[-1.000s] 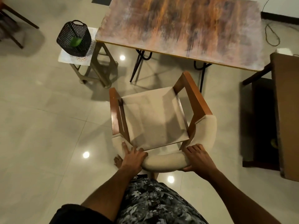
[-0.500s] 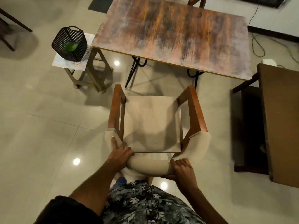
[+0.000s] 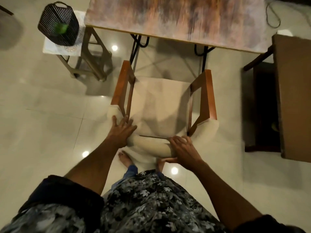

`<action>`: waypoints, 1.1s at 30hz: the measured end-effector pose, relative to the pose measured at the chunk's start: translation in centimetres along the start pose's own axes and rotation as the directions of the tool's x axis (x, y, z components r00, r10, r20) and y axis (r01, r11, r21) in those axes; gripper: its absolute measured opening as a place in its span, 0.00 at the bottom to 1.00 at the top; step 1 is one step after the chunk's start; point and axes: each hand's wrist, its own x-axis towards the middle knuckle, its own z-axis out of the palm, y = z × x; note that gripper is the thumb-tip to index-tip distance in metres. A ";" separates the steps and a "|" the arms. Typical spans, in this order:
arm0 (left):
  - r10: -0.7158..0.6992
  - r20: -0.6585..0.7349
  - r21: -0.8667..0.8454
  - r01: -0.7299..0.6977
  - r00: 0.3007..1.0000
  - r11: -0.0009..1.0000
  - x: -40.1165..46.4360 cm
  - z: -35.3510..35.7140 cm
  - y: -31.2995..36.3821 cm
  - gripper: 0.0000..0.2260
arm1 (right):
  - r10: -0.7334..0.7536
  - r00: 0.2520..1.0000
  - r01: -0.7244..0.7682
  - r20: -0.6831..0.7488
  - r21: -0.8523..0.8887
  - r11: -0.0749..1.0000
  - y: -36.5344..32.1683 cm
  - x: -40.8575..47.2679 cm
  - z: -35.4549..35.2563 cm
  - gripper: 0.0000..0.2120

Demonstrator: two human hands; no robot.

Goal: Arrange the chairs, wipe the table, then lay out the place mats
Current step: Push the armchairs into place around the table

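Squared up and pushed nearer the table point(image 3: 176, 22) since a second ago: chair point(image 3: 159, 105), front just short of the edge. Stool point(image 3: 87, 64) with basket point(image 3: 58, 24) just left. Left hand point(image 3: 120, 132) flat on the backrest, right hand point(image 3: 182, 148) wrapped round it, for steering.

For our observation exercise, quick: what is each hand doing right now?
Left hand: open, fingers straight, pressing on the chair's padded backrest.
Right hand: closed, gripping the same backrest.
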 end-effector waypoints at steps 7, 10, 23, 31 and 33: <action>0.142 -0.113 -0.206 -0.163 0.983 0.965 -1.4 1.5 6.4 0.59 | 0.039 0.997 -0.038 0.061 -0.018 0.999 -0.2 -0.6 -0.4 0.50; -0.024 -0.245 -0.209 -0.028 0.969 0.977 -2.2 3.6 9.1 0.58 | 0.143 0.988 -0.141 0.058 -0.043 0.989 -0.7 -2.1 0.5 0.51; -0.213 -0.345 -0.405 0.060 0.914 0.912 -1.3 6.6 5.6 0.59 | 0.373 0.926 -0.373 -0.063 0.008 0.928 -3.1 -2.0 2.8 0.40; -0.128 -0.306 -0.316 0.026 0.943 0.948 0.3 4.5 2.2 0.57 | 0.409 0.910 -0.404 -0.067 0.076 0.912 -4.5 0.9 1.1 0.36; -0.137 -0.293 -0.306 0.042 0.946 0.951 0.8 3.7 1.4 0.57 | 0.408 0.912 -0.402 -0.050 0.092 0.911 -4.3 2.0 0.6 0.35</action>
